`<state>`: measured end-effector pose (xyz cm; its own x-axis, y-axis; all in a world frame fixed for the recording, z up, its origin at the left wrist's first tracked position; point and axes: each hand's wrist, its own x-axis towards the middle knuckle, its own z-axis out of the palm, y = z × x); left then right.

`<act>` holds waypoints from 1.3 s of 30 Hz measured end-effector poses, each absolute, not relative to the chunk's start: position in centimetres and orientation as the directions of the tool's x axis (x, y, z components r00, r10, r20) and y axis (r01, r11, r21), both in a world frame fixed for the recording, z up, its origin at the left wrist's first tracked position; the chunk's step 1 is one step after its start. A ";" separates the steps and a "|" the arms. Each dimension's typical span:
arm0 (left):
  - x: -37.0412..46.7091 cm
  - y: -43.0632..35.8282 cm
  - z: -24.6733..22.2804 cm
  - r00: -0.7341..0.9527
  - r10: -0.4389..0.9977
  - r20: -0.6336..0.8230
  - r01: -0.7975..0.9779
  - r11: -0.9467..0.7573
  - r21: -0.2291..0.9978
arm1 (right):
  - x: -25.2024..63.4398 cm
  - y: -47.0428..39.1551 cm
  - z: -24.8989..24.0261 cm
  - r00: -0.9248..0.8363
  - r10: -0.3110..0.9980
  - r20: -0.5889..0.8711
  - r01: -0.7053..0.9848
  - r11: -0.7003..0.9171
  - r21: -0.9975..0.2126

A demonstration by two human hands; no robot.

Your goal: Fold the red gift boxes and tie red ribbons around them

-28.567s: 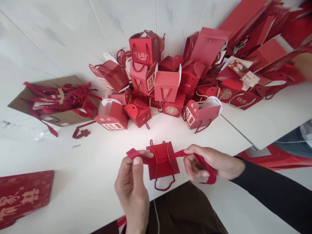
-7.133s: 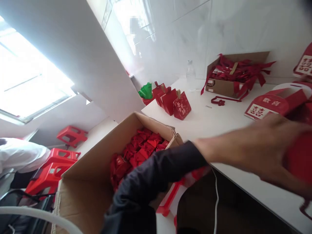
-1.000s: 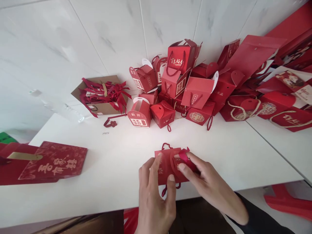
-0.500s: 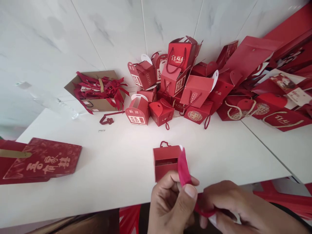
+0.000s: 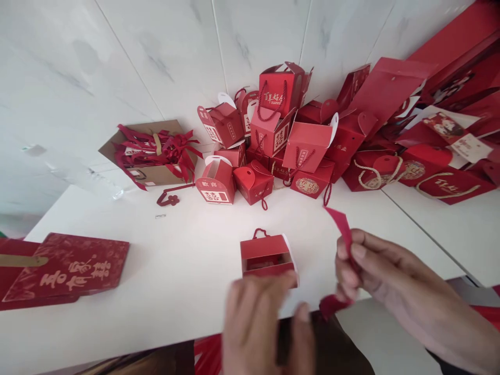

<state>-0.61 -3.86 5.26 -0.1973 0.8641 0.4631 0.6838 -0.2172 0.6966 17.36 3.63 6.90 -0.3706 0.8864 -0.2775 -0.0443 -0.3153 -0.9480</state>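
My right hand [image 5: 375, 260] pinches a red ribbon [image 5: 339, 221] between thumb and fingers. One cut end sticks up and another piece of it hangs below the hand. My left hand [image 5: 265, 317], smeared by motion, is at the table's front edge with its thumb apart from the fingers and nothing visible between them. Its fingertips overlap the near side of a small red gift box [image 5: 269, 247]; whether they touch it I cannot tell. That box has an opening on top and a red cord handle at its far side.
Several red gift boxes [image 5: 253, 179] are piled along the wall. A cardboard box [image 5: 152, 177] of red ribbons stands at the back left, a flower-ended red strip [image 5: 172, 199] before it. Red bags [image 5: 86, 268] lie at left; more red bags [image 5: 445, 190] crowd the right.
My left hand has let go of the ribbon and moved left toward the small box. My right hand has risen and now holds the ribbon alone. The view has shifted slightly.
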 end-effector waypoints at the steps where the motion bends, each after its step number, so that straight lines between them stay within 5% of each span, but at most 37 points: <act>1: -1.9 -3.4 5.2 -0.172 0.854 0.491 0.750 -0.210 0.627 | 17.7 4.1 6.6 -0.365 0.880 -0.303 -0.064 -0.349 -0.935; 8: -5.1 -0.8 1.9 0.017 0.902 0.431 0.870 -0.226 0.439 | 17.3 6.0 5.2 -0.416 0.834 -0.362 0.284 -0.259 -0.923; 12: -4.0 -0.7 1.2 0.043 0.880 0.474 0.881 -0.257 0.398 | 16.3 5.9 4.6 -0.461 0.794 -0.397 0.252 -0.312 -0.916; 17: -3.2 -1.0 1.2 0.024 0.896 0.444 0.847 -0.254 0.467 | 15.3 5.7 3.9 -0.509 0.744 -0.433 0.226 -0.369 -0.901; 23: -2.8 -1.3 1.0 -0.112 0.889 0.445 0.794 -0.189 0.578 | 14.1 5.5 3.8 -0.539 0.779 -0.321 0.237 -0.225 -0.945; 29: -2.7 -1.7 1.2 -0.171 0.884 0.434 0.773 -0.153 0.616 | 13.9 5.4 4.1 -0.505 0.767 -0.395 0.340 -0.243 -0.908; 39: -2.0 -2.0 1.1 -0.244 0.880 0.408 0.725 -0.114 0.679 | 13.7 5.6 3.7 -0.546 0.671 -0.502 0.225 -0.459 -0.859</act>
<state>-2.04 -1.97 1.14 -0.2440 0.8798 0.4079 0.7248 -0.1140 0.6795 13.69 5.63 3.72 -0.5465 0.6706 -0.5017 0.2249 -0.4595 -0.8592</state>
